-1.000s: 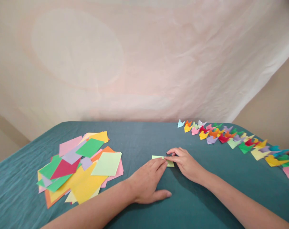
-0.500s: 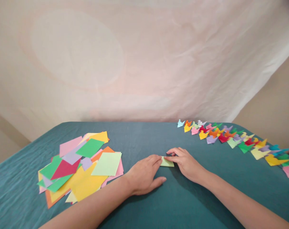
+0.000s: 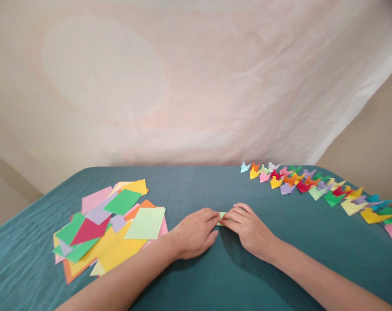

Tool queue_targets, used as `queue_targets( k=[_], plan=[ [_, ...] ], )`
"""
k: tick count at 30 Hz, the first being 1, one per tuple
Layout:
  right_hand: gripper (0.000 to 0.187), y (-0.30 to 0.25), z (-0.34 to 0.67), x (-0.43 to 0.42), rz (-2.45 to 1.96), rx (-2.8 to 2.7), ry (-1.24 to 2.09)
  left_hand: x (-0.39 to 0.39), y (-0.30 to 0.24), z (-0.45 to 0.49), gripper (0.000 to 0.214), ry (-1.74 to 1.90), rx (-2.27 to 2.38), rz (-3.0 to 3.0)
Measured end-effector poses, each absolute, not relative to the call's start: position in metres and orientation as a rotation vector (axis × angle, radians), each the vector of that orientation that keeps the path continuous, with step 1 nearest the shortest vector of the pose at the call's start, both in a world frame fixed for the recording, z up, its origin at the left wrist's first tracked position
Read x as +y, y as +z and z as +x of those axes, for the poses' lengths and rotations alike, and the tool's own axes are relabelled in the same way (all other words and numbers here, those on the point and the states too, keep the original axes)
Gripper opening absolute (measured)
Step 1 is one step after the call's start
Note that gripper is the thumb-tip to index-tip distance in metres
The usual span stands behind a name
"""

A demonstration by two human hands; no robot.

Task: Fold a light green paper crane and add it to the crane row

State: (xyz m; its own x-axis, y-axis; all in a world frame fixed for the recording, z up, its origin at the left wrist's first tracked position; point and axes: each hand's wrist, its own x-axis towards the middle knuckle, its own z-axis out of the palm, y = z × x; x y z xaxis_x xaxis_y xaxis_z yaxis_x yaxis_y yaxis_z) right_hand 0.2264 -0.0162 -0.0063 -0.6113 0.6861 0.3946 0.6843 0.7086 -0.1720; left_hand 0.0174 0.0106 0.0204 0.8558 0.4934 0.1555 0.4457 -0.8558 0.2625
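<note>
A small piece of folded light green paper (image 3: 221,215) lies on the teal cloth between my two hands, mostly covered by fingers. My left hand (image 3: 197,231) holds the left end of the paper, its fingers together and bent over it, thumb drawn in close. On the other end, my right hand (image 3: 249,229) pinches the paper with thumb and fingertips. How the folds run under the fingers is hidden.
To the left lies a loose heap of coloured paper sheets (image 3: 113,242), a pale green square (image 3: 145,223) on top. Several small folded paper birds (image 3: 315,193) stand in rows along the right edge. Teal cloth (image 3: 189,285) covers the table; a pale sheet (image 3: 196,86) hangs behind.
My right hand's fingers have drawn together over the green paper, covering more of it. My left thumb has moved in toward the fingers.
</note>
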Motion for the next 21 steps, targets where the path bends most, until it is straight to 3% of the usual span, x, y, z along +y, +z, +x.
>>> queue_targets(
  k=[21],
  plan=[
    [0.03,0.006,0.225,-0.025,-1.079,-2.687,-0.073,0.009,0.018,0.017,0.039,0.268,0.751,2.843]
  ],
)
